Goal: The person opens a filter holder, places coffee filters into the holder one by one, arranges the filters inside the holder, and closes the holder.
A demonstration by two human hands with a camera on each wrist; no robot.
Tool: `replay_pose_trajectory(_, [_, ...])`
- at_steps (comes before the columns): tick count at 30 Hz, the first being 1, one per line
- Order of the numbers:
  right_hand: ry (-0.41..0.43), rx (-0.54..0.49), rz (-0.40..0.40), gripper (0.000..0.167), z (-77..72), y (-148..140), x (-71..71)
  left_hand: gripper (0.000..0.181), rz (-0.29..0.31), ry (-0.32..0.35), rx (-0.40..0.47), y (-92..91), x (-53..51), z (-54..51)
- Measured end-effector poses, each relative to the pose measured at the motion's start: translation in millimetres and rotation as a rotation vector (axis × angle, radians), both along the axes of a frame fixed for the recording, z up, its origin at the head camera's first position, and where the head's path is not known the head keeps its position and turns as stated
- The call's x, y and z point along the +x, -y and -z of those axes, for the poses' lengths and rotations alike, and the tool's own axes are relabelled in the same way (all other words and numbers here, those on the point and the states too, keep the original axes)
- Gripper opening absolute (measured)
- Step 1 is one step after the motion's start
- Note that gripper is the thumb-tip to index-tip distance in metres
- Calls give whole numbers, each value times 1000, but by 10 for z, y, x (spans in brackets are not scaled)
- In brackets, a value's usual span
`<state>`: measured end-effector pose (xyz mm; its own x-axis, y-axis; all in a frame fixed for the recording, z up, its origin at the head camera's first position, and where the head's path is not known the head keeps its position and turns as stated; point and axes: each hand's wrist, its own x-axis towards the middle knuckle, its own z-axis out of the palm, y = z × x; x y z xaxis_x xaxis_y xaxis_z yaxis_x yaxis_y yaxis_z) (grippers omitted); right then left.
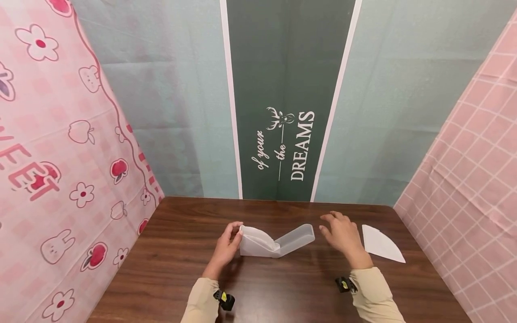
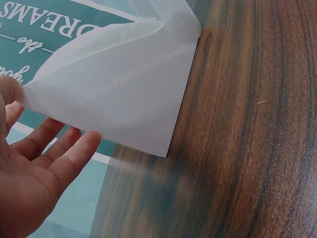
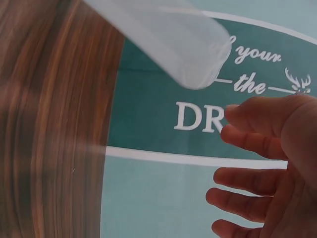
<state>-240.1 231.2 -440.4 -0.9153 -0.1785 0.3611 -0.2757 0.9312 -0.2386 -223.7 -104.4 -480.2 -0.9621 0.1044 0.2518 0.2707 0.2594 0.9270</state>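
Observation:
A translucent white case (image 1: 258, 249) stands on the table, its lid (image 1: 296, 240) swung out to the right. White paper (image 1: 256, 234) bulges from the top of the case. My left hand (image 1: 227, 246) pinches the upper left corner between thumb and index finger; in the left wrist view the other fingers of that hand (image 2: 44, 168) lie along the edge of the ribbed case (image 2: 119, 89). My right hand (image 1: 343, 235) is held in the air right of the lid, fingers apart and holding nothing. The right wrist view shows the lid's rounded end (image 3: 198, 64) beyond that hand (image 3: 267, 163).
A white fan-shaped paper piece (image 1: 381, 244) lies on the brown wooden table (image 1: 274, 296), to the right of my right hand. Behind the table hangs a green and blue cloth (image 1: 291, 89) with lettering; pink patterned cloths stand at both sides.

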Motion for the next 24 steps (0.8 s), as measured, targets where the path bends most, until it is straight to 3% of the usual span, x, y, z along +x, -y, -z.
replay_pose_trajectory(11, [85,-3,73,29,129,-213,-5,25,6,-16,10,-2,-20,20])
replay_pose_trajectory(16, [119,-12,99,30,199,-294,38,26,26,11,4,7,-12,29])
replay_pose_trajectory(24, [90,11,131,31,320,-429,56,26,14,9,5,8,-1,2])
